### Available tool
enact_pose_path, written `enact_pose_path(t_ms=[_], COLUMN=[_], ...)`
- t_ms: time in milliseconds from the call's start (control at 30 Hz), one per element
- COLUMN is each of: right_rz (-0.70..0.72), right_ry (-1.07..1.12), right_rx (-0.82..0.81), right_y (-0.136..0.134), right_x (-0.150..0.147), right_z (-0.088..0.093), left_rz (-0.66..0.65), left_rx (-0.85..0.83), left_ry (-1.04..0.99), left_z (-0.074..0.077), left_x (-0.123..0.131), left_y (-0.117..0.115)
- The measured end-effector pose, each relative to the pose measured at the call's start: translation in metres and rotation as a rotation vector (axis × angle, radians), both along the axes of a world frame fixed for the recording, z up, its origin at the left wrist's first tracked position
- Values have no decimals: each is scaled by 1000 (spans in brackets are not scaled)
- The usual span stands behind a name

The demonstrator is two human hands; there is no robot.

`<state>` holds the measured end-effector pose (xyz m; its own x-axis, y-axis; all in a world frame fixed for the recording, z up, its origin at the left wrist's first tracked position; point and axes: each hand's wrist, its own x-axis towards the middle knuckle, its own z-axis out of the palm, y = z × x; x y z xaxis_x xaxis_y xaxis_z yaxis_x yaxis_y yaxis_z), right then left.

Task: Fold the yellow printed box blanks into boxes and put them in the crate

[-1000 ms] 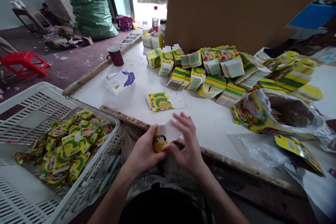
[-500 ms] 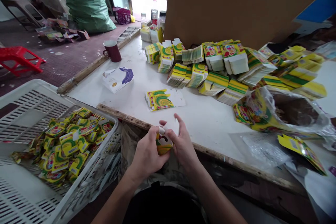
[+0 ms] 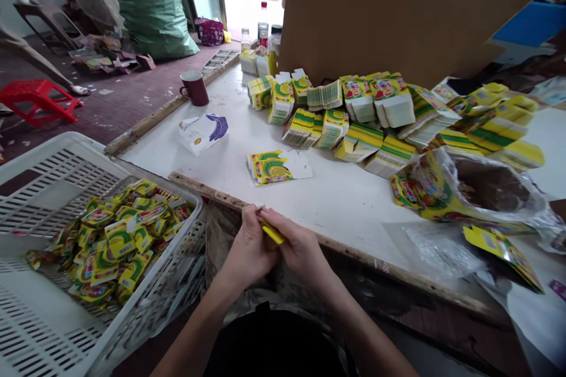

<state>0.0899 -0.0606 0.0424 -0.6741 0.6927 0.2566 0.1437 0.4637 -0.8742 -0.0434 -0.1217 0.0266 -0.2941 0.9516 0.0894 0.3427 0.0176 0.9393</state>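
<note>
So the little yellow carton (image 3: 273, 232) is gripped between the left hand (image 3: 247, 247) and right hand (image 3: 305, 247), right by the wooden edge (image 3: 367, 258), mostly hidden. Looks like the folding-shut bit tbh; next move probably calls for a firm, even press without crumpling the card. Flat cartons (image 3: 276, 171) lie just beyond, basket (image 3: 62, 140) of packs (image 3: 119, 238) off left.
</note>
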Motion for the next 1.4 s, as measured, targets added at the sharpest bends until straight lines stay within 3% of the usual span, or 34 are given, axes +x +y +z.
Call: enact_pose_path(t_ms=[100,233,300,400,533,633,700,800,900,967,1067,1133,1233,1400], right_rz=[-136,72,108,148,341,261,159,72,-61,-84,-79,-62,-57,-69], right_ry=[17,-42,-102,-212,-282,-224,-117,-27,-288,-359,-440,-489,-541,-581], right_rx=[-25,111,142,131,74,32,-36,-79,172,228,294,335,382,416], right_y=[6,7,10,24,39,35,33,52,99,135,177,188,181,144], right_x=[5,6,8,15,24,18,9,-9,-26,-38,-55,-63,-66,-50], right_z=[-3,-4,-3,6,21,20,14,3,-7,-14,-26,-33,-43,-45], left_rz=[15,-14,-6,-57,-180,-126,-7,329,691,830,853,821,712,497], left_rx=[-135,-238,-243,-274,-314,-296,-225,62,460,486,355,298,190,115], left_ry=[218,301,324,321,322,327,235,-166,-669,-942,-1062,-1064,-1095,-1074], left_z=[11,22,24,27,30,29,27,29,34,35,31,28,25,19], left_x=[-5,-16,-20,-24,-27,-24,-23,-33,-59,-75,-82,-72,-50,-22], left_y=[1,2,2,0,-3,-2,0,5,6,4,5,8,14,14])
